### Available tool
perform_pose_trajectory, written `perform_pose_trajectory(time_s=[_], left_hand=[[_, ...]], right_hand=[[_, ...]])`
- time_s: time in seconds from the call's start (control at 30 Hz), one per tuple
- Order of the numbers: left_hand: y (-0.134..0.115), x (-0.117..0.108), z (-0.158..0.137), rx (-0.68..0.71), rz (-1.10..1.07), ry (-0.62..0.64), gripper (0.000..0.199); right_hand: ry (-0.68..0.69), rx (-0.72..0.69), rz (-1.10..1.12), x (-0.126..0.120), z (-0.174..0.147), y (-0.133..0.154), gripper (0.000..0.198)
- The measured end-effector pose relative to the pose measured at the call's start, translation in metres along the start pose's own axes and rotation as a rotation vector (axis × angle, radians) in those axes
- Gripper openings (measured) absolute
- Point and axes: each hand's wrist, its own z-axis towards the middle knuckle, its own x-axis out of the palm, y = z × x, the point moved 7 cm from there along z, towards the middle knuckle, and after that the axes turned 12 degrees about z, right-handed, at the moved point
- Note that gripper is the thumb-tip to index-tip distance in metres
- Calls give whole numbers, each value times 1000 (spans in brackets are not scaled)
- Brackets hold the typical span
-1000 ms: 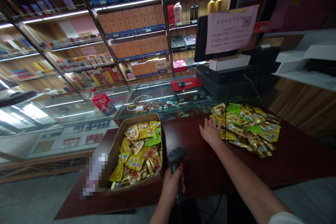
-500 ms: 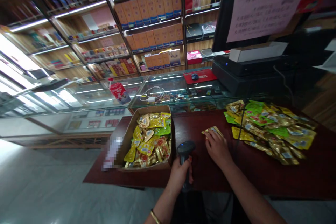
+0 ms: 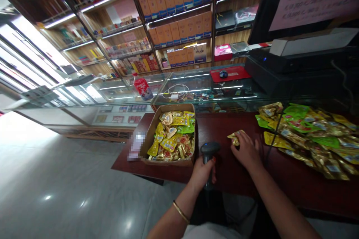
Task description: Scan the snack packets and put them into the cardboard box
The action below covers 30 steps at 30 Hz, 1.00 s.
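My left hand is wrapped round the handle of a dark barcode scanner, held upright near the front edge of the table. To its right, my right hand grips a small gold snack packet just at the tabletop; part of the packet is hidden by the fingers. A cardboard box left of the scanner is filled with yellow, gold and green snack packets. On the right lies a loose pile of similar packets, with a thin dark cable crossing in front of it.
The dark red table backs onto a glass counter. On the counter are a red-labelled bottle, a white charger cable, a mouse on a red mat and a monitor. Shelves of boxes stand behind.
The camera view has turned left and tilted down. My right hand has closed on the packet, which was flat under the fingers and now looks lifted at one side. The left hand keeps the scanner.
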Motion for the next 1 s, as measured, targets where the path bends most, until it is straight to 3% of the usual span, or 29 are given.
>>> perform_pose_trajectory(time_s=[0.2,0.37,0.43,0.57,0.67,0.87,1.0], left_hand=[[-1,-1,0,56,-4,26,40],[0,-2,2,87,-27,31,44],[0,-2,2,106,-33,36,45],[-2,-2,1,129,-31,54,49],[-4,-3,-1,134,-21,90,53],[-7,-7,-3,152,-25,82,55],[-9,-8,-5,167,-21,72,54]], right_hand=[[-41,-42,44,-1,3,-4,39],[-43,-57,273,-12,7,-1,42],[-55,16,403,-16,8,-6,45],[-89,339,655,-12,9,-33,46],[-98,433,800,-5,12,-45,49],[-111,393,914,3,18,-46,52],[-113,293,916,3,21,-46,54]])
